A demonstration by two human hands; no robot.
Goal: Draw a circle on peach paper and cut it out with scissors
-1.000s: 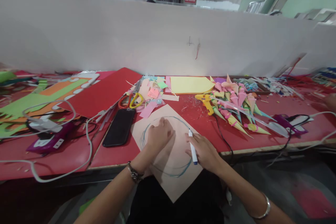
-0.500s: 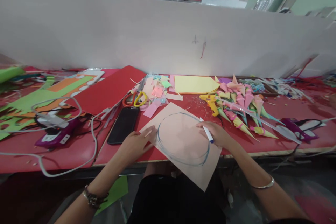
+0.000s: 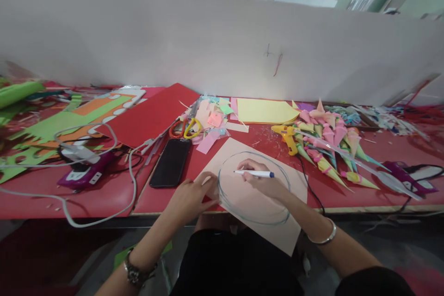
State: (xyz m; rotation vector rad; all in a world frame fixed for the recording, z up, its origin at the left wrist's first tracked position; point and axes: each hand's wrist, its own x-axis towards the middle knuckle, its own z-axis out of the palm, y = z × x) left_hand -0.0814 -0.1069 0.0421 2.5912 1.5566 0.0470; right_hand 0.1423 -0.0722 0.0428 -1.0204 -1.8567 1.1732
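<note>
A pale pink sheet of paper (image 3: 243, 145) lies slantwise on the red table, its near corner jutting past the front edge. A large rough oval is drawn on it in dark blue-green line. My right hand (image 3: 258, 178) is closed around a white marker pen (image 3: 256, 173), blue end to the right and tip at the left, inside the upper left of the oval. Whether the tip touches the paper, I cannot tell. My left hand (image 3: 196, 194) rests at the sheet's left edge, thumb and fingers apart, steadying it. Just left of the sheet lies a black phone (image 3: 170, 163).
Behind the phone are red and yellow-handled scissors (image 3: 185, 128) and paper scraps. Yellow paper (image 3: 265, 110) lies at the back. To the right are a yellow glue gun (image 3: 287, 138) and several paper cones (image 3: 326, 134). A purple power strip (image 3: 85, 171) with white cable (image 3: 132, 180) sits left.
My right hand has moved left with the marker, from the oval's right side to its upper left inside. The pen now lies nearly level. The whole view has shifted slightly.
</note>
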